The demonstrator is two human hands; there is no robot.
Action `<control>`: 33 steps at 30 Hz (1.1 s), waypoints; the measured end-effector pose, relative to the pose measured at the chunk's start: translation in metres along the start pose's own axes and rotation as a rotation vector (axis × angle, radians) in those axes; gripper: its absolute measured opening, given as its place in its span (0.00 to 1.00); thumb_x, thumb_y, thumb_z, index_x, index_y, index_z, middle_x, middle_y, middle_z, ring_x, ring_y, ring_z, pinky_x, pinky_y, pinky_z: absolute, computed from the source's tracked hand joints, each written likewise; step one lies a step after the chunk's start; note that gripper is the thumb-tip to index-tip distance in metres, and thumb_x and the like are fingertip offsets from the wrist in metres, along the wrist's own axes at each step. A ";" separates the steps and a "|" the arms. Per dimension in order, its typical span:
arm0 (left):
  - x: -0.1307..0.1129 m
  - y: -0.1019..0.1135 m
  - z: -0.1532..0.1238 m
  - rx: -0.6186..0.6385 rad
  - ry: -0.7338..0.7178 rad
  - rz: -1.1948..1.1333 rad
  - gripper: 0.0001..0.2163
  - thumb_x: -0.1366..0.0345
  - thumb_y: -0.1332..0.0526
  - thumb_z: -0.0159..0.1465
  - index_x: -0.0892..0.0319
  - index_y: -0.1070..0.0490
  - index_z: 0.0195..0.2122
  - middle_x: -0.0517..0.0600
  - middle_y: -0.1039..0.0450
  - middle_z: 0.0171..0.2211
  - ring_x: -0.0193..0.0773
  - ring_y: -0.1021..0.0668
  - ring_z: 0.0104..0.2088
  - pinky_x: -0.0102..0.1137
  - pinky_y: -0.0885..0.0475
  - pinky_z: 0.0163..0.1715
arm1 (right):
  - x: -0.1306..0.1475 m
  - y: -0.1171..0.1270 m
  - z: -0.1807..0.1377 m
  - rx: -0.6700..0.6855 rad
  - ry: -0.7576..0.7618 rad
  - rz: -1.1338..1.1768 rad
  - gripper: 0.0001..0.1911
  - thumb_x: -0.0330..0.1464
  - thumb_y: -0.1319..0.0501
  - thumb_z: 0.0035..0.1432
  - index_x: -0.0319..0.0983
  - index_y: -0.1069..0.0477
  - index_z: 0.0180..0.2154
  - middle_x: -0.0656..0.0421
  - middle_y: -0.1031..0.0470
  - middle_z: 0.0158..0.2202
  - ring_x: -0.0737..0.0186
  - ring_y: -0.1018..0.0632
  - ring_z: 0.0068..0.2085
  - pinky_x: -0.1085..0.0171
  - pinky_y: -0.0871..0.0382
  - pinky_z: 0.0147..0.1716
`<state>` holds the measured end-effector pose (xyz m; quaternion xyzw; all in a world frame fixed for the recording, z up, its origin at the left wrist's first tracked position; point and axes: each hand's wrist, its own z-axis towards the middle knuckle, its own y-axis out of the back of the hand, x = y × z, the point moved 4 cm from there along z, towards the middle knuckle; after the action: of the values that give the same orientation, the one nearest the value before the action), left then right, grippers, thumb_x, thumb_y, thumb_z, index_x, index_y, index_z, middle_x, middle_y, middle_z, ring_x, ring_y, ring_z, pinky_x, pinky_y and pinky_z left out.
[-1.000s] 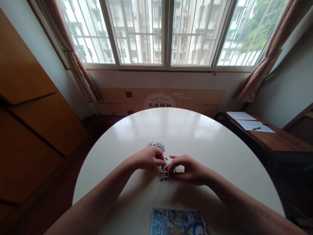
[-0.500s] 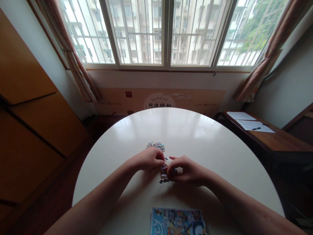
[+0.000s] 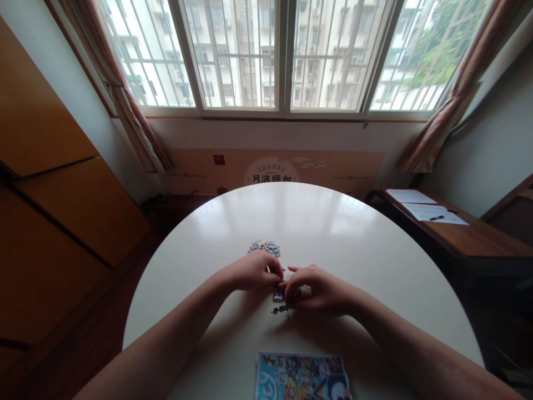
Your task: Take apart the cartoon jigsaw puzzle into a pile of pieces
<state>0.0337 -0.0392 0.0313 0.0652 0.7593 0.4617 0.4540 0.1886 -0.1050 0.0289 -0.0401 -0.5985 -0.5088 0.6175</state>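
My left hand (image 3: 263,270) is bent over a small joined patch of jigsaw puzzle (image 3: 278,294) on the white round table (image 3: 358,239). Its thumb and forefinger are pinched together at the upper edge of the patch; whatever they grip is too small and covered to make out. From the right, my right hand (image 3: 314,290) curls over the same patch, with its fingertips pressed on or near the pieces and hiding part of them. A short dark strip of joined pieces (image 3: 280,309) lies just below. Beyond my left hand is a heap of loose puzzle pieces (image 3: 264,248).
A colourful picture sheet (image 3: 302,378) lies at the table's near edge. To the right stands a brown wooden desk (image 3: 491,236) with white papers (image 3: 433,213) and a pen. Wooden cabinets (image 3: 62,222) are on the left, and a barred window is ahead.
My left fingertips have shifted slightly right, closer to my right fingers. The dark strip below the patch has turned a little. My right hand has stayed nearly in place.
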 end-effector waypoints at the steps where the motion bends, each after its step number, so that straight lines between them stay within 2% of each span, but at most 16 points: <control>1: 0.001 0.000 0.000 0.003 0.002 -0.007 0.08 0.69 0.38 0.56 0.57 0.19 0.35 0.46 0.19 0.31 0.37 0.21 0.34 0.27 0.32 0.36 | 0.000 0.000 0.000 0.002 0.000 -0.003 0.03 0.26 0.36 0.57 0.39 0.24 0.31 0.64 0.21 0.31 0.69 0.22 0.33 0.52 0.49 0.67; 7: 0.005 0.001 0.003 -0.035 0.027 -0.054 0.10 0.70 0.39 0.56 0.57 0.19 0.35 0.47 0.19 0.34 0.39 0.20 0.37 0.28 0.30 0.38 | 0.001 0.000 0.000 0.026 -0.001 -0.028 0.04 0.27 0.37 0.57 0.39 0.24 0.31 0.64 0.20 0.31 0.68 0.21 0.34 0.51 0.50 0.67; 11: 0.009 0.008 0.000 -0.058 0.112 -0.138 0.09 0.65 0.39 0.57 0.59 0.21 0.36 0.48 0.21 0.30 0.38 0.22 0.30 0.29 0.30 0.30 | 0.001 0.001 -0.001 0.019 -0.001 0.001 0.04 0.28 0.37 0.58 0.40 0.23 0.32 0.63 0.19 0.34 0.66 0.20 0.36 0.50 0.49 0.66; 13: 0.013 0.017 -0.004 -0.102 0.175 -0.181 0.11 0.62 0.40 0.58 0.60 0.21 0.37 0.48 0.22 0.29 0.36 0.25 0.26 0.29 0.32 0.25 | 0.001 0.002 -0.003 -0.023 -0.007 0.031 0.03 0.29 0.36 0.59 0.40 0.23 0.33 0.61 0.19 0.34 0.65 0.20 0.37 0.50 0.48 0.66; 15: 0.020 0.030 -0.008 -0.200 0.230 -0.168 0.11 0.61 0.39 0.58 0.60 0.22 0.38 0.49 0.22 0.30 0.36 0.25 0.26 0.29 0.32 0.25 | 0.001 0.006 -0.004 -0.098 -0.015 0.052 0.03 0.30 0.35 0.58 0.40 0.23 0.32 0.61 0.19 0.33 0.63 0.19 0.37 0.51 0.44 0.64; 19: 0.034 0.050 -0.012 -0.398 0.277 -0.026 0.11 0.61 0.37 0.57 0.60 0.22 0.37 0.51 0.20 0.32 0.40 0.22 0.32 0.31 0.30 0.31 | -0.004 0.016 -0.005 -0.280 -0.073 0.090 0.03 0.31 0.34 0.57 0.39 0.22 0.33 0.58 0.20 0.31 0.61 0.20 0.35 0.59 0.26 0.46; 21: 0.038 0.051 -0.011 -0.413 0.286 -0.004 0.10 0.60 0.37 0.57 0.60 0.22 0.36 0.51 0.20 0.33 0.41 0.21 0.34 0.31 0.29 0.33 | -0.008 0.020 -0.005 -0.357 -0.116 0.100 0.04 0.32 0.35 0.57 0.38 0.22 0.33 0.56 0.19 0.33 0.60 0.20 0.36 0.61 0.25 0.40; 24: 0.041 0.048 -0.009 -0.408 0.301 0.019 0.09 0.61 0.37 0.56 0.59 0.21 0.35 0.51 0.19 0.33 0.41 0.21 0.34 0.31 0.29 0.35 | -0.014 0.022 -0.005 -0.421 -0.162 0.107 0.04 0.31 0.35 0.56 0.38 0.21 0.34 0.56 0.19 0.33 0.59 0.20 0.37 0.60 0.25 0.41; 30: 0.045 0.054 -0.010 -0.477 0.315 0.093 0.09 0.59 0.38 0.57 0.58 0.21 0.33 0.50 0.19 0.32 0.41 0.21 0.34 0.32 0.31 0.34 | -0.020 0.021 -0.004 -0.455 -0.208 0.138 0.06 0.32 0.34 0.55 0.38 0.21 0.35 0.55 0.18 0.33 0.59 0.19 0.36 0.59 0.25 0.41; 33: 0.049 0.055 -0.010 -0.461 0.320 0.075 0.10 0.58 0.37 0.57 0.58 0.21 0.33 0.50 0.20 0.32 0.41 0.22 0.33 0.31 0.32 0.33 | -0.022 0.021 -0.004 -0.466 -0.222 0.139 0.06 0.33 0.34 0.55 0.38 0.21 0.35 0.56 0.19 0.32 0.59 0.20 0.35 0.60 0.25 0.39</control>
<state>-0.0201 0.0108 0.0442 -0.0853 0.6933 0.6431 0.3138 0.2103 -0.0851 0.0226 -0.2777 -0.5251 -0.5818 0.5556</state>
